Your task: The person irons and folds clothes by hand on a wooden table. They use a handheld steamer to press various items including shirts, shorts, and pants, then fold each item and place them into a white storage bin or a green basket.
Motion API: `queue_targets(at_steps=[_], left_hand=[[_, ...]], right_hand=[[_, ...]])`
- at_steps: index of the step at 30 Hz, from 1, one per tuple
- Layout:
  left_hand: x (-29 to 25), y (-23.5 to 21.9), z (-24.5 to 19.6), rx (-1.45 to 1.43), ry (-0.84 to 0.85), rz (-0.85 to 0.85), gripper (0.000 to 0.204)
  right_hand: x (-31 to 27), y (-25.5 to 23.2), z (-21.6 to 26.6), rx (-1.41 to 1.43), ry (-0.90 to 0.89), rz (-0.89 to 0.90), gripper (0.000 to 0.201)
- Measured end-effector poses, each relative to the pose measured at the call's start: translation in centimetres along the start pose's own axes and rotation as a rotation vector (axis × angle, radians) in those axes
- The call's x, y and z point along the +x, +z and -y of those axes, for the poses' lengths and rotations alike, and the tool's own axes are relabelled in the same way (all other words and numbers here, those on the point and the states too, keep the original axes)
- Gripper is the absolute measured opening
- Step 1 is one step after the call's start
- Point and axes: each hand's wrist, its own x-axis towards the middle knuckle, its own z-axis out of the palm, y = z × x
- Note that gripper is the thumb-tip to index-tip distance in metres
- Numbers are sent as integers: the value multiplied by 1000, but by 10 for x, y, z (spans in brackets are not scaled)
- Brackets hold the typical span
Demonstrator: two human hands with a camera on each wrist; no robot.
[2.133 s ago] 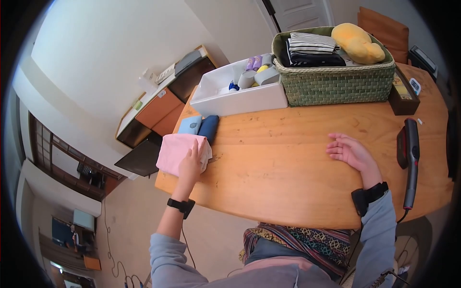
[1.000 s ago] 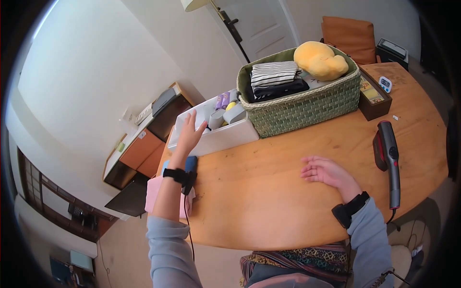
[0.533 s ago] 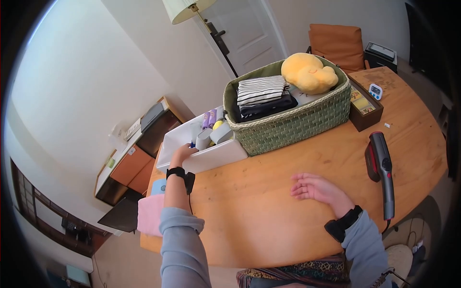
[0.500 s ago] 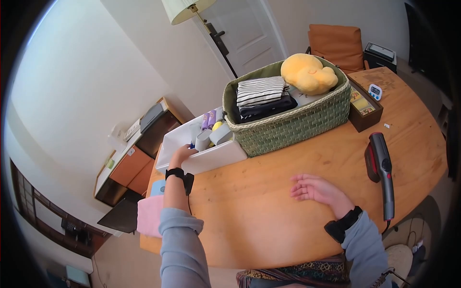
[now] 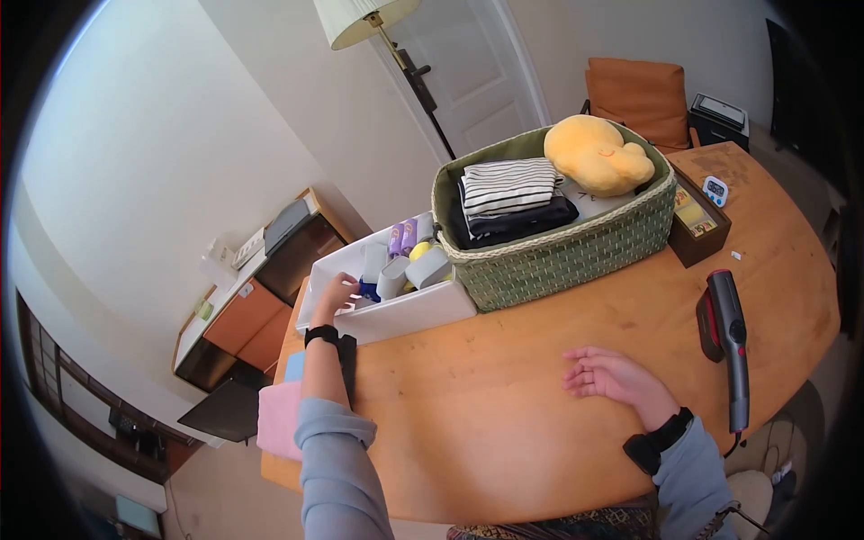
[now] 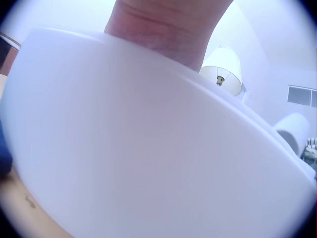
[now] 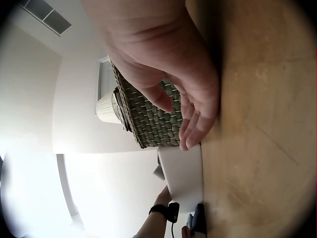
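Wooden table (image 5: pixel 504 423), pale wall (image 5: pixel 180 135) behind. Left hand (image 5: pixel 337 292) inside white bin (image 5: pixel 414 315), fingers at a small dark-blue item (image 5: pixel 370 290); gripping or not, cannot tell. Item probably light, material unclear; best pinched at its exposed top. Its long axis and heading: unclear, partly hidden. Bin's long side runs toward green basket (image 5: pixel 567 265). Right hand (image 5: pixel 614 374) rests on table, relaxed, holding nothing.

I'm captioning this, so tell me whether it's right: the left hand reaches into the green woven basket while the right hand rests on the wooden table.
Wrong container: the left hand reaches into the white bin, not the green woven basket, as the head view shows. The rest stands.
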Motion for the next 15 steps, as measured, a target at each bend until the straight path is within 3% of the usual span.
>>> queue_targets(at_steps=[2,6,8,9,11,15], left_hand=[[9,-15,15,-65,3,-51,28],[4,-27,32,170,-41,-17,35],[5,-26,34,538,-54,277,44],[7,-24,35,536,-54,278,44],[4,-16,29,435,-257,508,49],[-7,-13,16,455,-223,575,51]], right_hand=[[-1,2,1,9,5,17,31],[-2,7,4,-17,24,-14,31],[-3,9,5,-15,26,-23,31],[-4,9,5,-10,27,-25,31],[-4,10,6,-8,29,-34,31],[-5,12,8,5,27,-28,31]])
